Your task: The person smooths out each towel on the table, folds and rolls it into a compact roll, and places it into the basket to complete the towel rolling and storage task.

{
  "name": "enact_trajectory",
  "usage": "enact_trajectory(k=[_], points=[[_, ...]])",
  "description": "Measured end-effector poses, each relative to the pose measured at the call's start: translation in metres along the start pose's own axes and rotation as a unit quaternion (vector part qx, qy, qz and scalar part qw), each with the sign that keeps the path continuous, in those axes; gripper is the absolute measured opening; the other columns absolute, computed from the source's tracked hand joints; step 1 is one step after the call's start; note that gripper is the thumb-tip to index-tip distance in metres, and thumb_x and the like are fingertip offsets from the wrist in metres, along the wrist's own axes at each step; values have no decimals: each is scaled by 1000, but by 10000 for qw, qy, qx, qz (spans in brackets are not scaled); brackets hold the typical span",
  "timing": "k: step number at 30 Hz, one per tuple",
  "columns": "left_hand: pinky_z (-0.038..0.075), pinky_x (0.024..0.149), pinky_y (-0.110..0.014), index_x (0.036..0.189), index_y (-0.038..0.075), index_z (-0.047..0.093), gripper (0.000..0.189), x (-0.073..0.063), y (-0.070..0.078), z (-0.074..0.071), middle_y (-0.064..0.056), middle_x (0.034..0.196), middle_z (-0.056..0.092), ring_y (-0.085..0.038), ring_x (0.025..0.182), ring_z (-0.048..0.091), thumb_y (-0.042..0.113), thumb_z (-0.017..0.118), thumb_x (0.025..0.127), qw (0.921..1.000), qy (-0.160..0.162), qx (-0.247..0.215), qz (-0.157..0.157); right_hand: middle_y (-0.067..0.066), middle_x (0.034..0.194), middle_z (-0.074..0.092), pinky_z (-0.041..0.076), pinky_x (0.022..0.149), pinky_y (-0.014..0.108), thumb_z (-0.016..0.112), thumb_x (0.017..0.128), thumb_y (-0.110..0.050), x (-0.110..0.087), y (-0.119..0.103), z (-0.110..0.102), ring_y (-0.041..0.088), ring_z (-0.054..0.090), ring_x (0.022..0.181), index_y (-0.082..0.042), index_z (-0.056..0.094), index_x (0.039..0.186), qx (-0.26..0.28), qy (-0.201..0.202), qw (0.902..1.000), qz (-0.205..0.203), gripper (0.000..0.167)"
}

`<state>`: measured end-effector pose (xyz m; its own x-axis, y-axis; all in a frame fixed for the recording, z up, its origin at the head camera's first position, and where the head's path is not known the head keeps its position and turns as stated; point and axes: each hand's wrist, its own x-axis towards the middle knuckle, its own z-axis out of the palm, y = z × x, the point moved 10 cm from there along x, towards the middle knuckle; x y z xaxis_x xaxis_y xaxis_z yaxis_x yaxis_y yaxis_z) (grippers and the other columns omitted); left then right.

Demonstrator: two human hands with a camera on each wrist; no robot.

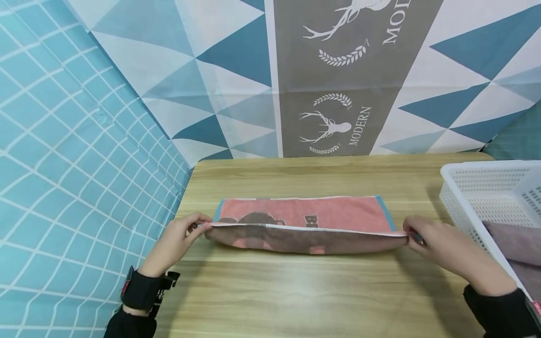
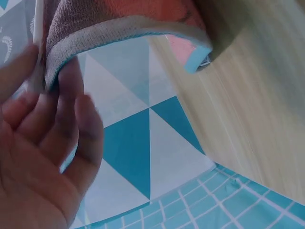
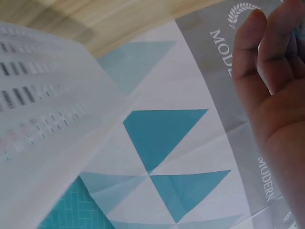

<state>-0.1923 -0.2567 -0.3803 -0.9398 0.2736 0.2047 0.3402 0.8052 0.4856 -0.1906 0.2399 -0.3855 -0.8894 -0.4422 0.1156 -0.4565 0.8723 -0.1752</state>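
Note:
A pink and brown towel (image 1: 338, 212) with blue end borders and a bear pattern lies across the wooden table, its near edge raised and folded over. At the towel's left corner my left hand (image 1: 179, 239) pinches the edge between thumb and fingers; in the left wrist view the white-trimmed edge of the towel (image 2: 97, 36) hangs from that hand (image 2: 47, 143). My right hand (image 1: 444, 246) pinches the opposite corner. The right wrist view shows only part of the right hand (image 3: 281, 81), with the towel hidden there.
A white plastic basket (image 1: 473, 209) with folded brownish cloth (image 1: 513, 241) inside stands at the right, close to my right forearm. The wooden table (image 1: 287, 291) extends in front of and behind the towel. Patterned fabric (image 1: 236, 84) covers the back, and blue checked fabric (image 1: 76, 188) the left side.

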Motion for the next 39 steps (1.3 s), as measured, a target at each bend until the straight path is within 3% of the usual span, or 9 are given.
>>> enact_trajectory(k=[3, 7, 15, 24, 32, 35, 39], points=[[38, 58, -25, 104, 15, 71, 15, 10, -6, -4, 6, 82, 65, -7, 60, 46, 21, 57, 101, 9997, 213, 115, -5, -8, 74, 51, 34, 53, 25, 67, 87, -6, 12, 1, -1, 4, 40, 60, -12, 61, 89, -81, 120, 9999, -58, 8], [36, 57, -26, 102, 15, 71, 16, 24, -14, -4, 5, 77, 62, -9, 56, 42, 24, 57, 102, 9989, 392, 260, -83, -3, 76, 56, 36, 53, 28, 70, 82, -1, 28, 1, -8, 7, 43, 60, -9, 62, 88, -195, 608, 9977, -218, 12], [44, 64, -32, 99, 11, 73, 15, 43, -36, 6, -2, 81, 69, -12, 67, 57, 22, 63, 99, 9963, 777, 289, -241, 7, 88, 64, 42, 58, 35, 67, 90, -2, 55, 13, 2, 18, 58, 70, -4, 65, 99, -46, 674, 9976, -112, 9], [48, 68, -37, 102, 8, 73, 19, 56, -58, 22, -6, 84, 70, -18, 72, 62, 23, 62, 100, 9945, 785, 211, -658, 12, 87, 63, 48, 62, 48, 62, 92, 2, 73, 24, 9, 30, 63, 74, 0, 65, 97, 181, 1301, 9913, 68, 6], [46, 66, -34, 101, 8, 72, 21, 65, -67, 31, -5, 80, 69, -16, 69, 60, 25, 61, 100, 9933, 868, 40, -764, 21, 90, 60, 48, 67, 55, 57, 95, 6, 84, 36, 23, 40, 63, 79, 4, 63, 99, 753, 1317, 9874, 450, 7], [51, 71, -38, 113, 6, 69, 25, 67, -73, 37, -9, 91, 70, -21, 77, 64, 26, 60, 101, 9935, 660, -95, -919, 28, 96, 58, 48, 71, 58, 56, 95, 5, 90, 38, 30, 46, 61, 85, 10, 59, 106, 737, 1277, 9875, 561, 13], [48, 94, -52, 141, 2, 49, 48, 59, -68, 48, -21, 129, 58, -35, 114, 59, 28, 59, 101, 9943, 209, -106, -1039, 42, 114, 47, 46, 84, 63, 56, 97, -1, 87, 30, 40, 57, 52, 102, 23, 41, 127, 711, 1148, 9884, 689, 41]])
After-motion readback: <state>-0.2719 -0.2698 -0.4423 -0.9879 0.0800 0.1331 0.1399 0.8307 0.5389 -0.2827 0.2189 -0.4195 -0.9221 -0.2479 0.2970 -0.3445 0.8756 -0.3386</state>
